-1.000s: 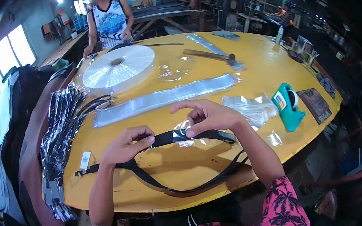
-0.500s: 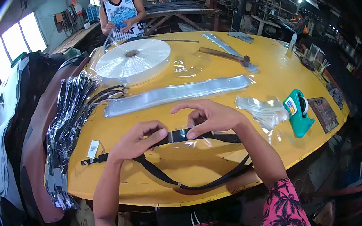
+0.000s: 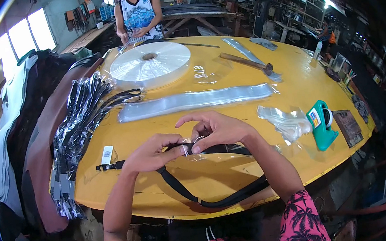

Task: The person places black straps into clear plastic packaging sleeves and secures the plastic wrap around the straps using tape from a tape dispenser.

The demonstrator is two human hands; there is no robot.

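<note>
A black strap (image 3: 232,199) with a metal slider hangs in a loop over the near part of the yellow table (image 3: 248,107). My left hand (image 3: 151,152) is closed on the strap, thumb and fingers pinching it together with a crinkled piece of clear plastic. Right beside it, my right hand (image 3: 220,129) pinches the same section between thumb and fingers, its index finger raised and curved. The fingers partly hide the plastic. Left of my left hand, the strap's end with a black hook (image 3: 105,167) lies near a white tag (image 3: 107,154).
Bundled plastic-wrapped straps (image 3: 74,133) lie at left, near a large roll of clear film (image 3: 123,83). Long clear sleeves (image 3: 196,102) lie beyond my hands. A hammer (image 3: 245,62), short plastic pieces (image 3: 287,122) and a green tape dispenser (image 3: 322,128) are rightward. A person (image 3: 140,20) stands across the table.
My hands have drawn closer together, and the plastic between them, flat on the strap before, is now crumpled. The view has shifted slightly, so the table things appear farther right.
</note>
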